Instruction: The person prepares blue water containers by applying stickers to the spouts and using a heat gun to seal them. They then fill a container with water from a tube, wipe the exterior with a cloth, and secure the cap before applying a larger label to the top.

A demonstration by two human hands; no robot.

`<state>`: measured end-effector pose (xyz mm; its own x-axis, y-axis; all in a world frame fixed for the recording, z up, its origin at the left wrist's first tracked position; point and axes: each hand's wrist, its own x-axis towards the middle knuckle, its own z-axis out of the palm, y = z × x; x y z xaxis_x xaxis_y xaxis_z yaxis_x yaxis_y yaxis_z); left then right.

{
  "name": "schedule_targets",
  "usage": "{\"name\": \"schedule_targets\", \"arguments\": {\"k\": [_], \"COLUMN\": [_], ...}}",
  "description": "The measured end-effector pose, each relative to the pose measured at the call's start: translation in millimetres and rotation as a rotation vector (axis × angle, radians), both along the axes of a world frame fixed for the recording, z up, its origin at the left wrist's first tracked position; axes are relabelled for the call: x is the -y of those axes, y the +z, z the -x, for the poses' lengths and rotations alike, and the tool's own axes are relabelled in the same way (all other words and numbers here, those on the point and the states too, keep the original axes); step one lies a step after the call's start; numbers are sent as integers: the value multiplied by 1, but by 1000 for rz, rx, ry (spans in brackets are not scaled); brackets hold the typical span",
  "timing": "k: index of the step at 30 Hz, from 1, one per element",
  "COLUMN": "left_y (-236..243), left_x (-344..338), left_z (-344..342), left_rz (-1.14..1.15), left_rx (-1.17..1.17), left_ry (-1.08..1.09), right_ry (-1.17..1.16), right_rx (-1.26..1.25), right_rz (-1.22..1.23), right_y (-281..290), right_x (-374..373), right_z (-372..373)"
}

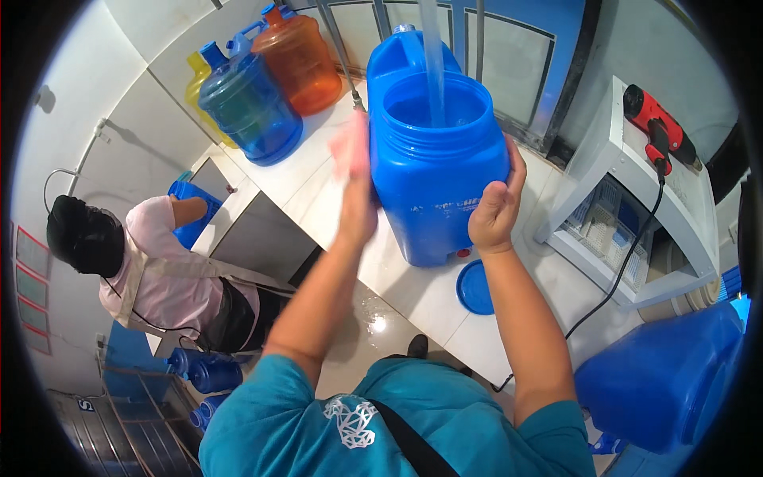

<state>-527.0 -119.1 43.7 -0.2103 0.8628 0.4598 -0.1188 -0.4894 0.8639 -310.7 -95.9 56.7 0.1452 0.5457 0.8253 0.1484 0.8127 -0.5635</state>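
A blue plastic water container point(421, 187) stands upright on the white tiled counter, its wide round mouth uncovered. A stream of water point(434, 71) falls from above into that mouth. My left hand point(362, 199), smeared by motion, holds a pink cloth point(348, 147) against or close beside the container's left side. On the opposite side, my right hand point(497, 211) grips the container's wall, the fingers reaching behind it and the thumb in front. A round blue lid point(475, 288) lies on the counter close to the container's base, below my right hand.
Clear blue point(250, 111) and orange point(300, 60) water bottles stand at the back left. On the right, a red heat gun point(661, 127) lies on a white cabinet point(628, 230), its black cord crossing the counter. Another person point(163, 270) handles a blue container at left.
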Motion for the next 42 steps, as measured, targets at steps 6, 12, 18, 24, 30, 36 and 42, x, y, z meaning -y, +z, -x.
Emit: {"name": "schedule_targets", "arguments": {"k": [6,12,18,24,30,36,42], "left_y": [90,87,101,64,29,81,24], "left_x": [-142,-141,-101,-58,24,47,3], "left_z": [44,47,38,9,-30,-52,-29], "left_rz": [307,298,-41,-90,-376,-735,-238], "left_rx": [-55,-258,-720,-233,-124,-902,-58], "left_ry": [-120,-58,-35,-85,244,515,151], "right_ry": [20,30,-23,35,20,20,47], "right_rx": [-7,-25,26,33,-3,31,2], "right_rz": [24,14,-4,62,32,87,111], "right_y": [5,0,7,-6,-2,-1,-3], "right_x": [2,0,3,1,1,7,10], "right_z": [-2,-1,-3,-8,-2,-6,-3]}}
